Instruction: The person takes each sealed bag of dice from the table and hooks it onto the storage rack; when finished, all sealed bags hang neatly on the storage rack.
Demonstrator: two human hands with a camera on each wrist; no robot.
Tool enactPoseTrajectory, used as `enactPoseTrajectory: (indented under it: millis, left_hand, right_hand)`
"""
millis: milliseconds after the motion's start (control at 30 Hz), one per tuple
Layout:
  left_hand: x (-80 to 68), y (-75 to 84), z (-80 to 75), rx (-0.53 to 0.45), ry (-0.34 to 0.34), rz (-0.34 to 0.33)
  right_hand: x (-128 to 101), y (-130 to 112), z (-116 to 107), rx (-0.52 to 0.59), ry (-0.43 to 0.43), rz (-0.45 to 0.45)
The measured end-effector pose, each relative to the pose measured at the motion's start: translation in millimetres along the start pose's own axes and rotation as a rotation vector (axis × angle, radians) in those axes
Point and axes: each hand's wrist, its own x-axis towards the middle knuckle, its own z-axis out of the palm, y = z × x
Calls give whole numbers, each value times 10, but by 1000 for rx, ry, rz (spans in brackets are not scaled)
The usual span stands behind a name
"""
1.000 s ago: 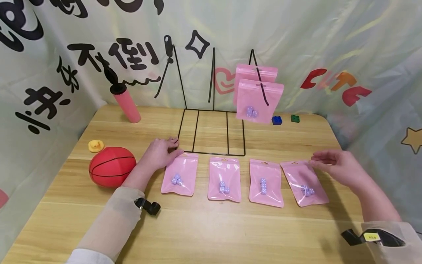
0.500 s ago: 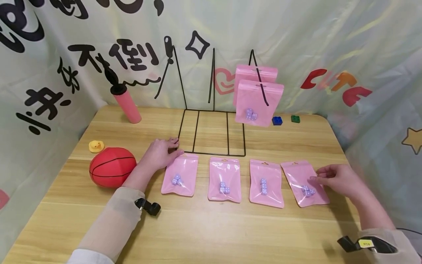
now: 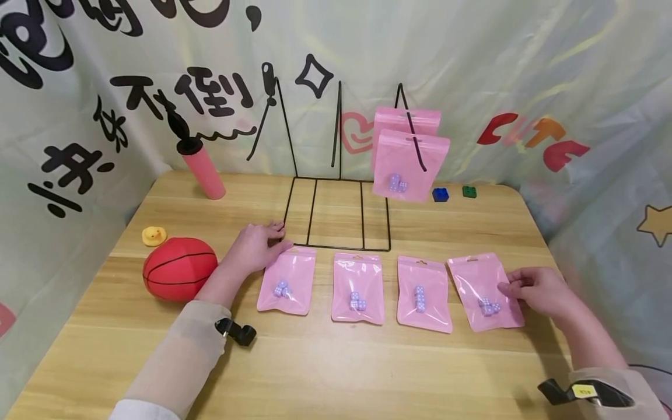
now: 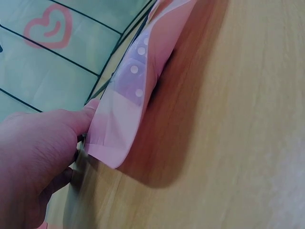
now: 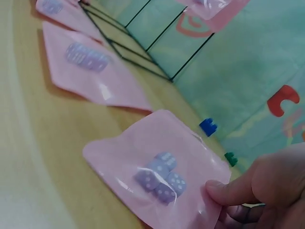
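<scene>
Four pink bags with lilac dice lie in a row on the wooden table. My right hand (image 3: pixel 541 289) is at the right edge of the rightmost bag (image 3: pixel 483 289). In the right wrist view its thumb (image 5: pixel 224 191) pinches that bag (image 5: pixel 157 167) at the edge, just beside the dice, with the fingers curled below. My left hand (image 3: pixel 254 248) rests palm down at the front left corner of the black wire rack (image 3: pixel 362 213). Its thumb (image 4: pixel 71 119) touches the top corner of the leftmost bag (image 4: pixel 138 81), also seen in the head view (image 3: pixel 286 281).
Two more pink bags (image 3: pixel 409 166) hang on the rack's right hook. A red ball (image 3: pixel 180 268), a yellow duck (image 3: pixel 154 235) and a pink pump (image 3: pixel 202 169) stand at the left. Small blue (image 3: pixel 440 194) and green (image 3: pixel 469 191) blocks sit at the back right. A printed sheet walls in the table.
My right hand came down from above the rightmost bag's top corner to its right edge and pinched it. The left hand stayed put.
</scene>
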Motion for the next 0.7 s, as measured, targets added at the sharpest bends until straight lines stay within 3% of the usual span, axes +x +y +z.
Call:
enactPoseTrajectory:
  millis: [400,700]
  left_hand:
    - [-42,-10,13,1,6,6]
    - [-15,-11,11,6,13,6]
  right_hand:
    - [-179,-399,-202,17,68,-164]
    - [-239,-726,-237,95,104,-211]
